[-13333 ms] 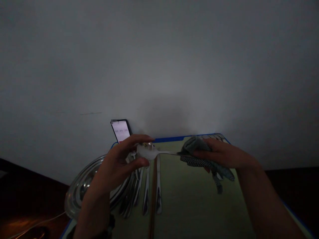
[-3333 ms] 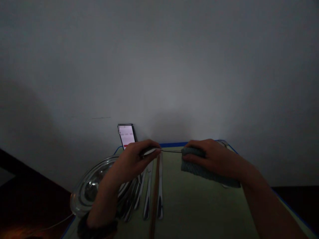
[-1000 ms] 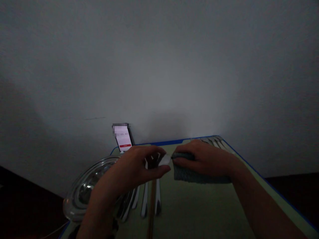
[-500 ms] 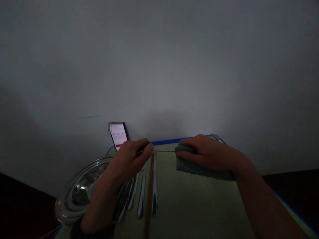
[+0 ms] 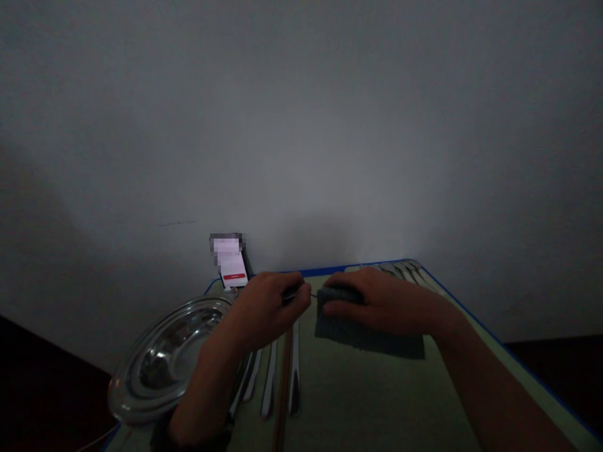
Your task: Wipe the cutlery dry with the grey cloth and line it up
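My left hand [image 5: 266,311] is closed round the bowl end of a metal spoon [image 5: 291,292], which is mostly hidden by the fingers. Close to its right, my right hand [image 5: 393,300] pinches a folded grey-green cloth [image 5: 370,339]. The cloth wraps the spoon's handle, and only a short bit of metal shows between the two hands. Both hands are above the table. Beneath my left hand lie a pair of brown chopsticks [image 5: 282,389] and several metal cutlery handles [image 5: 269,386], side by side.
A shiny metal basin [image 5: 136,358] stands at the left, partly behind my left forearm. A phone [image 5: 234,263] leans against the wall at the back. Several utensils [image 5: 405,271] lie in a row at the far right corner of the blue-edged green table [image 5: 377,402].
Over the last second the hands drew apart along the spoon, then came close together again. The cloth stays in my right hand, the spoon in my left. The view has shifted slightly.
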The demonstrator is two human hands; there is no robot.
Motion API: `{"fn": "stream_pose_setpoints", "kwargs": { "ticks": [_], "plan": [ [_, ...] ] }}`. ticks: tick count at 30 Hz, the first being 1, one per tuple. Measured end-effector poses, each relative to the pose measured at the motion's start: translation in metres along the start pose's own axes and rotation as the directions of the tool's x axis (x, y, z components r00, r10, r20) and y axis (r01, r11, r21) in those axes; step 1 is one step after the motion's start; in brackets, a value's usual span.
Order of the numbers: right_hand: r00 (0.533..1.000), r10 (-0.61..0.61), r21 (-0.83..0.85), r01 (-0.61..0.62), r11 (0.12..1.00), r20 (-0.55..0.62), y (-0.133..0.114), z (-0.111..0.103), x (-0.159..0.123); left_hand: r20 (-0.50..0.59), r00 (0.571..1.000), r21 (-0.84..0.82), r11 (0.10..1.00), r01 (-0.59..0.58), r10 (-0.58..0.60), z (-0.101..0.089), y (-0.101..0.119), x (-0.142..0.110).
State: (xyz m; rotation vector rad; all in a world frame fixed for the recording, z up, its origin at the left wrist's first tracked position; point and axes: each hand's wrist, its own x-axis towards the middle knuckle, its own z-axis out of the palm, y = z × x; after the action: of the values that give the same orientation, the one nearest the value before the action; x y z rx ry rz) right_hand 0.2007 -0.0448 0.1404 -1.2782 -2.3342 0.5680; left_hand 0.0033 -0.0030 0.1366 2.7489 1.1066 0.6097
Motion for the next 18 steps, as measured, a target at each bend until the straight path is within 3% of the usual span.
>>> {"fn": "stream_pose_setpoints", "kwargs": {
  "ticks": [8,15,18],
  "plan": [
    [1.000,0.026,-0.024,-0.026,0.999,-0.008,0.008,-0.013,-0.003,-0.029,0.999,0.044,0.999,0.030,-0.028,-0.009,-0.002,-0.003],
    [0.997,-0.048,0.024,0.049,0.998,-0.065,-0.002,-0.002,0.003,-0.094,0.996,0.023,1.000,-0.002,0.005,-0.008,0.007,-0.004],
    [0.997,-0.048,-0.046,0.045,0.998,-0.060,-0.003,0.002,0.004,-0.104,0.994,-0.034,0.999,-0.027,0.024,-0.005,0.007,-0.003]
  ]
}}
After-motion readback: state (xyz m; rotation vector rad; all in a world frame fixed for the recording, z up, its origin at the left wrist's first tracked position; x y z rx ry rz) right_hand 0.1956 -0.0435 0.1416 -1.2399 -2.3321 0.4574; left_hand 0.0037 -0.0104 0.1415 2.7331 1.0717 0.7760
